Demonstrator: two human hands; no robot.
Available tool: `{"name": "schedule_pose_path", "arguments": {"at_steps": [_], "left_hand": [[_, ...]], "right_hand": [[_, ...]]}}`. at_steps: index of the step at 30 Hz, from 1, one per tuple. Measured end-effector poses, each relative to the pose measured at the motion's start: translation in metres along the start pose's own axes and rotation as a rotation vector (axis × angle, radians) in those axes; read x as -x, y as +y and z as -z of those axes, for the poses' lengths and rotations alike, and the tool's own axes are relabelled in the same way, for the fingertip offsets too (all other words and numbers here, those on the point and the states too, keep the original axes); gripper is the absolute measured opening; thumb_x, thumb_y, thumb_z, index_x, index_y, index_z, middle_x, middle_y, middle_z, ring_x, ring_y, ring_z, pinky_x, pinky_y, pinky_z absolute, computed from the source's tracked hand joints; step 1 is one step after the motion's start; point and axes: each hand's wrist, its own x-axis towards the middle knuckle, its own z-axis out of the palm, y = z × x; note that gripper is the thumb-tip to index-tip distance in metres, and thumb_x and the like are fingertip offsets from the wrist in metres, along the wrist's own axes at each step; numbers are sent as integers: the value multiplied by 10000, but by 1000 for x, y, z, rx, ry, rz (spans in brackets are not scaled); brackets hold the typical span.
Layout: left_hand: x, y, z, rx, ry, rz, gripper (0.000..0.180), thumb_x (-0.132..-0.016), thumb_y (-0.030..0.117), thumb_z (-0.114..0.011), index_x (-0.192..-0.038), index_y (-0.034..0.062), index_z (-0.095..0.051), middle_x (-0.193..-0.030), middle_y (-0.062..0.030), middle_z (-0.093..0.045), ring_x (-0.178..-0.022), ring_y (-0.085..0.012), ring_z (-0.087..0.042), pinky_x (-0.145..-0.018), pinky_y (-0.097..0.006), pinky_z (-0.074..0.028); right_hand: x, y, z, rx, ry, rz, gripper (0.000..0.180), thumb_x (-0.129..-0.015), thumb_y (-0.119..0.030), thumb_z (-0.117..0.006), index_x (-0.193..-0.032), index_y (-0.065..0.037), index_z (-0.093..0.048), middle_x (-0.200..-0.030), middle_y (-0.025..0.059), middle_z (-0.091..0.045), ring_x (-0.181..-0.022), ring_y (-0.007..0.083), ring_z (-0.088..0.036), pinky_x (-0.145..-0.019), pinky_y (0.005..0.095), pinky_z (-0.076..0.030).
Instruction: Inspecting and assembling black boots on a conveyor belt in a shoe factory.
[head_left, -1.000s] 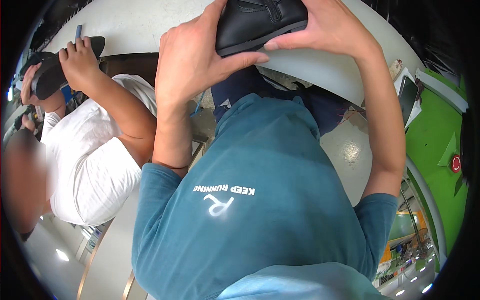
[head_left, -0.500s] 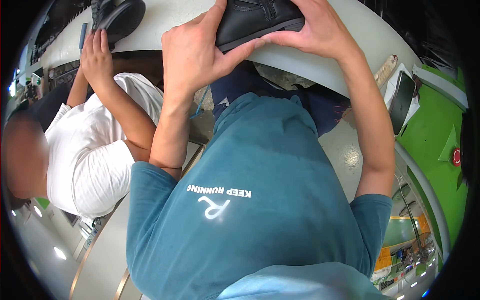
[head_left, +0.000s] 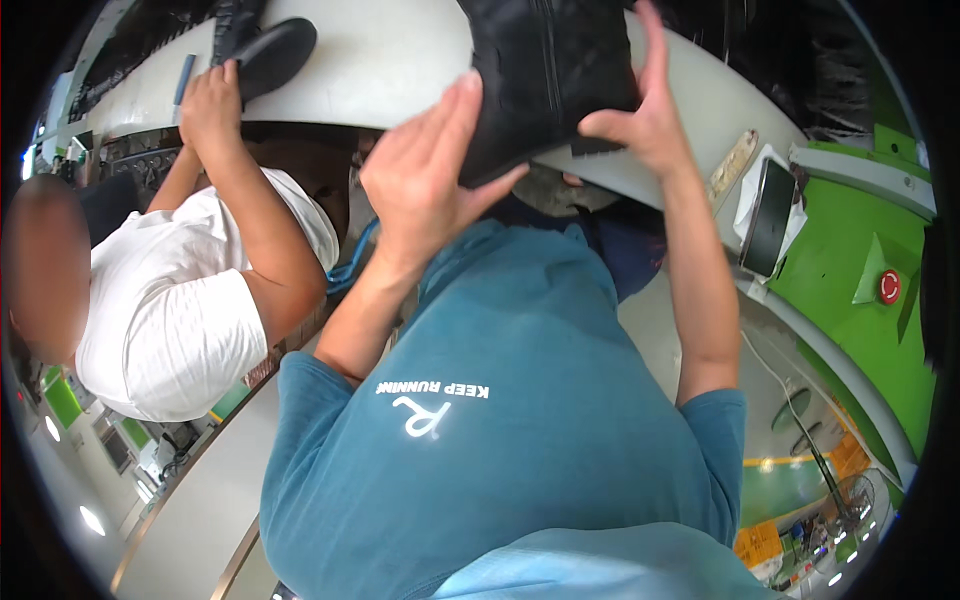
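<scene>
Long pale bench (head_left: 400, 60) curving across the top, edge bent by the lens. Teal shirt (head_left: 500, 440) filling the lower middle, seen from above. To the left, a co-worker in a white shirt (head_left: 180, 320), one hand (head_left: 210, 105) resting beside a black shoe (head_left: 270, 50) on the same bench. Green machine panel (head_left: 850, 260) along the right, red button (head_left: 889, 287) on it. Dark phone (head_left: 768, 218) lying on a white cloth near the bench's right end, a narrow tan strip (head_left: 733, 163) just beside it.

Black boot (head_left: 545, 75) held up over the bench edge, between both hands, leather dark and matte, a seam running down its middle. Left hand (head_left: 425, 185) spread wide, palm against the boot's lower left side, thumb hooked under its bottom corner. Right hand (head_left: 645, 125) on the right side, fingers stretched up along the leather, thumb pressed in toward the lower edge. Grip firm on both sides, not a pinch.

Judged from this alone: boot lifted and turned for handling or checking, mid-way rather than finished; not set down, no tool in either hand. Whether anything has been fixed or added to the boot, cannot tell.
</scene>
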Motion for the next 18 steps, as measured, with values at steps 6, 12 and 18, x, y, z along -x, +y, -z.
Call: {"name": "schedule_pose_path", "arguments": {"at_steps": [6,12,18], "left_hand": [[-1,15,8,469,55,207,1311,-626,325,-1099,-1650,-29,-361,-1495,-244,-653,-1304,-372,-702,-1098,-472,-555],[-130,5,16,1237,332,311,1153,-830,113,-986,-1662,-45,-205,-1484,-228,-573,-1318,-291,-655,-1106,-417,-552],[-187,38,20,1150,209,171,264,-956,152,-891,-1126,-24,-790,-962,-50,-788,-890,-128,-724,-830,-294,-585]], "right_hand": [[17,0,-8,32,111,75,1142,-630,-279,-1115,-1549,59,-527,-1421,138,-704,-1308,228,-665,-1162,390,-502],[3,-23,28,524,71,250,1169,-611,-323,-1096,-1582,12,-538,-1427,179,-678,-1318,275,-662,-1149,396,-497],[24,-83,29,478,498,317,546,-907,-331,-922,-1248,3,-658,-1010,99,-669,-908,173,-675,-815,315,-543]]}}
